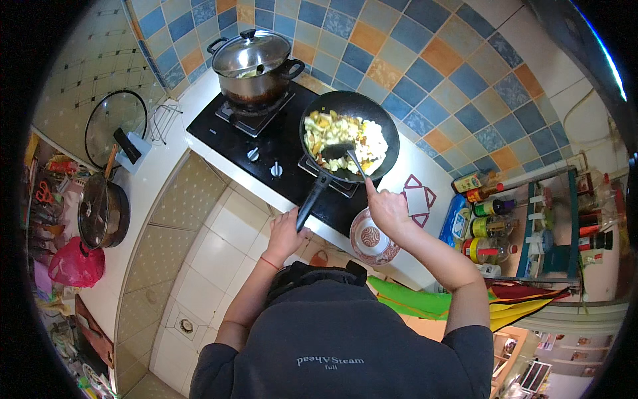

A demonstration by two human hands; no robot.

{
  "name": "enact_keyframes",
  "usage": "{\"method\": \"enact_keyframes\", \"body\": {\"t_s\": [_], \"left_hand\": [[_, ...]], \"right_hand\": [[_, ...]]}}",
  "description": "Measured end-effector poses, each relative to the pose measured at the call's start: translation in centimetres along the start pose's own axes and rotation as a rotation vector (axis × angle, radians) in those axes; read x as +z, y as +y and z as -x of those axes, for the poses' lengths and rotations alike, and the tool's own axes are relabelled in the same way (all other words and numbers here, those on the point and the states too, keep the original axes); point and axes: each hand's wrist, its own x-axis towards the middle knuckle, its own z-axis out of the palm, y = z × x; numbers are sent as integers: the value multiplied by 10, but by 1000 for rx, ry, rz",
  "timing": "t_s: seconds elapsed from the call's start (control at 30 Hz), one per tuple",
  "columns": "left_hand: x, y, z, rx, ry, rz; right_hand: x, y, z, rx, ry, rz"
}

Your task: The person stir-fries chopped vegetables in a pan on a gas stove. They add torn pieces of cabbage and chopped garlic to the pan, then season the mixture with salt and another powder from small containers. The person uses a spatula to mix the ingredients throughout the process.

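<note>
A black frying pan (391,144) sits on the right burner, with chopped pale and yellow food (331,129) in it. Around the end of its long handle (314,202) my left hand (286,234) is closed; a thin red band circles that wrist. My right hand (389,209) grips a spatula (355,160), its index finger stretched along the shaft. The dark spatula head lies in the food near the pan's middle. Below my right hand a bowl with a red pattern (370,237) stands at the counter edge, partly covered by my forearm.
A lidded steel pot (252,82) stands on the left burner of the black cooktop (239,144). Right of the bowl lies a red-edged trivet (418,199). Bottles (486,227) crowd a rack at right. On the left counter are a lidded pan (117,214) and a pink bag (77,264).
</note>
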Motion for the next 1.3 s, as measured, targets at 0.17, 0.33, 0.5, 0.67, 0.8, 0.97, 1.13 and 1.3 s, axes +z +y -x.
{"method": "enact_keyframes", "body": {"t_s": [0.17,0.33,0.5,0.67,0.8,0.97,1.13,1.3], "left_hand": [[-3,2,0,5,-25,-12],[0,-2,-1,-24,-46,20],[-2,0,0,-32,-59,42],[-6,4,-2,-36,-87,44],[-4,2,-3,-38,-101,22],[-1,-2,-3,-46,-102,15],[-2,0,-2,-43,-94,21],[-2,2,-3,-60,-99,19]], "right_hand": [[33,36,-41,112,29,-43],[-82,97,5,63,13,-94],[-113,120,27,13,-68,91],[-42,99,-16,-2,-36,-17],[-18,83,-25,68,36,-159],[-65,99,-2,193,-72,-379],[-85,109,-1,346,27,-355],[-8,143,-65,315,127,-333]]}}
